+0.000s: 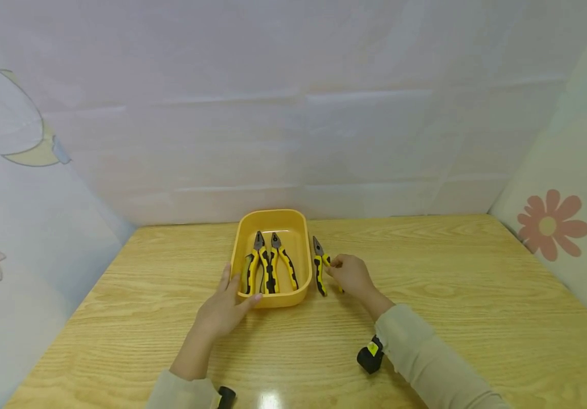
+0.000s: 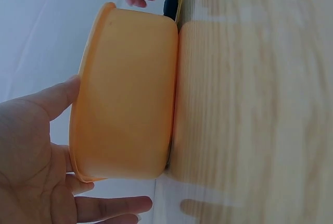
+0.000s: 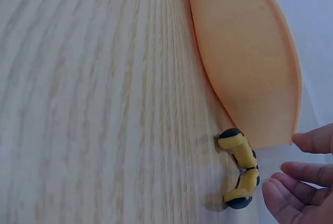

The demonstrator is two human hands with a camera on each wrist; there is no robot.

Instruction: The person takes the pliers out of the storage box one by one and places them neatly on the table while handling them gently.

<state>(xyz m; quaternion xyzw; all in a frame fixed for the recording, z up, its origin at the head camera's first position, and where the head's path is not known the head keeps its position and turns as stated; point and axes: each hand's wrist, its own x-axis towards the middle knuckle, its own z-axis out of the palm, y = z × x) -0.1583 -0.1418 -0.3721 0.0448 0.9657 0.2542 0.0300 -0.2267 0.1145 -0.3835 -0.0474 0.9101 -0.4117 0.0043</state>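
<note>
A yellow plastic bin (image 1: 300, 244) holds two pairs of combination-type pliers with yellow-and-black handles, the left pair (image 1: 258, 258) and the right pair (image 1: 276, 261). At the bin's near left corner is my left hand (image 1: 220, 311), its thumb on the front rim and its fingers spread along the left side. Another pair of pliers (image 1: 319, 267) lies on the table right of the bin, jaws pointing away, handles apart. My right hand (image 1: 353, 276) hovers at its right handle, partly hiding it. In the right wrist view, a gap shows between the loosely bent fingers (image 3: 307, 174) and the handles.
The wooden table (image 1: 452, 272) meets a pale cloth backdrop (image 1: 298, 142) just behind the bin. Side cloths with printed pictures, including a red flower (image 1: 552, 225), flank the table. Black straps or devices (image 1: 371, 357) sit at the wrists.
</note>
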